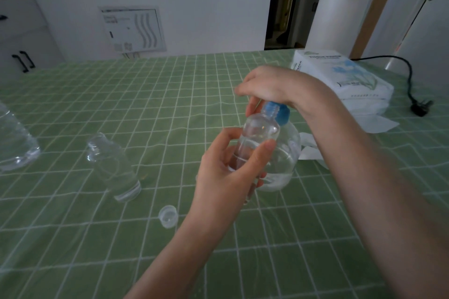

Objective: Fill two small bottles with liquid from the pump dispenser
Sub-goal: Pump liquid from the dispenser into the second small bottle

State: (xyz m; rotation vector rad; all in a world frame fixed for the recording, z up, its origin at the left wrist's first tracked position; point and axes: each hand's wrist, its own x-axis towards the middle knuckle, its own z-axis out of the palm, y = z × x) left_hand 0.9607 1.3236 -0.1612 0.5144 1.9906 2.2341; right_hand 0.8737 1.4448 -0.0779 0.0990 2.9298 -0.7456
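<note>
Left grip [226,175], right grip [267,85], 2 bare forearms [364,177]

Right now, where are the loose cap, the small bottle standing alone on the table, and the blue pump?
Cap [167,216], head view, on its open inner face.
Standing bottle [114,166], head view, on its clear body.
Pump [283,114], head view, on its blue collar.

There were two small clear plastic bottles [252,143] [114,167], one round clear dispenser with a blue pump [284,165], one larger clear bottle [14,143], one loose clear cap [168,216] and one white tissue pack [345,77].
</note>
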